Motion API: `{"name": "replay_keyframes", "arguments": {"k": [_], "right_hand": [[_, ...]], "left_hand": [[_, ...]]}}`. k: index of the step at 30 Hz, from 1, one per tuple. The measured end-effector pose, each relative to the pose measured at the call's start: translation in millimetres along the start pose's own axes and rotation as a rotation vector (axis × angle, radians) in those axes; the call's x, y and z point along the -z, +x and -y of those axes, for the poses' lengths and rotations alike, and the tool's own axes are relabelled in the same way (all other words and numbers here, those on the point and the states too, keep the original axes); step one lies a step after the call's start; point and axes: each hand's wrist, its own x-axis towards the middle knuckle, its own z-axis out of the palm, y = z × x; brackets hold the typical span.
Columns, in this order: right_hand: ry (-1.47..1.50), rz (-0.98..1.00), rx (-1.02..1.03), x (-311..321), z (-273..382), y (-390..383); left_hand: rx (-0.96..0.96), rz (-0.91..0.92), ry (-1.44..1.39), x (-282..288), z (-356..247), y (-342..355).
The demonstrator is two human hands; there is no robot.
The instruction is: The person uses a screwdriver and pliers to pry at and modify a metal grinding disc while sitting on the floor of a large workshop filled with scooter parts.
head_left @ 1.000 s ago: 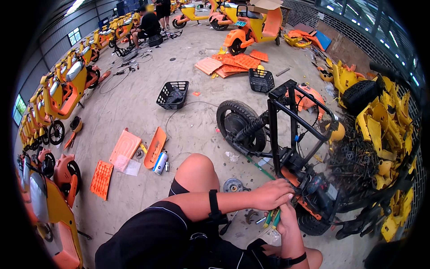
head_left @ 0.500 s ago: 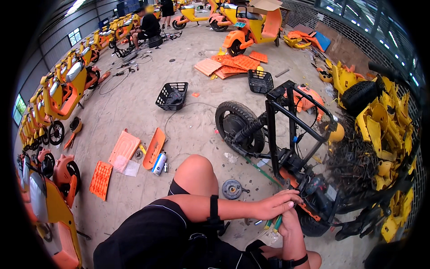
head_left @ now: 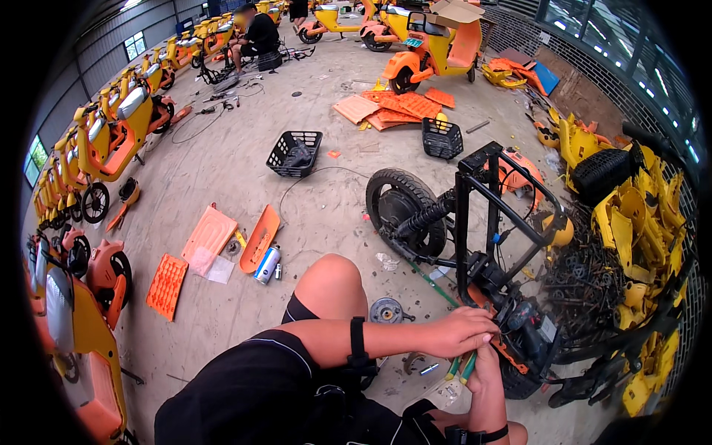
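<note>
My left hand [head_left: 461,331] reaches across and lies over my right hand [head_left: 486,365], close to the floor-level front of a stripped black scooter frame [head_left: 466,222]. Its fingers are curled around something hidden between the hands. Below them stick out two green-and-yellow handles of what look like pliers [head_left: 461,368], held in my right hand; the jaws are hidden. Beside my hands, an orange strip [head_left: 512,357] runs along the frame. A dark power tool [head_left: 523,319] rests on it. The frame's rear wheel [head_left: 404,211] stands farther off.
A round metal hub part [head_left: 386,310] lies by my knee. Orange panels [head_left: 211,236], a blue-white can [head_left: 268,265] and black baskets [head_left: 294,154] are on the floor. Yellow scrap panels [head_left: 645,222] pile up at right. Scooters [head_left: 122,141] line the left; another person [head_left: 259,33] sits at the back.
The whole view has shifted slightly, with the surroundings moving a little right at the top. My hands stay together at the frame with the green handles below them.
</note>
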Motion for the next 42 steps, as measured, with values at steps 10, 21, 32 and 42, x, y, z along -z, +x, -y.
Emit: {"name": "replay_keyframes", "arguments": {"k": [10,21,32,42], "right_hand": [[-0.118,0.038,-0.026,-15.7,3.1,-14.8],[-0.208,0.274,-0.015,-43.9,26.4,-48.1],[-0.210,0.295,0.061,-35.4,22.7,-33.0],[-0.462,0.407,0.096,-44.0,43.2,-32.5]], "left_hand": [[0.288,0.333,-0.509,50.4,-0.4,2.3],[0.430,0.426,-0.746,74.7,-50.1,5.9],[0.309,0.319,-0.743,54.8,-60.5,11.5],[0.234,0.270,-0.718,49.9,-72.2,6.0]]}}
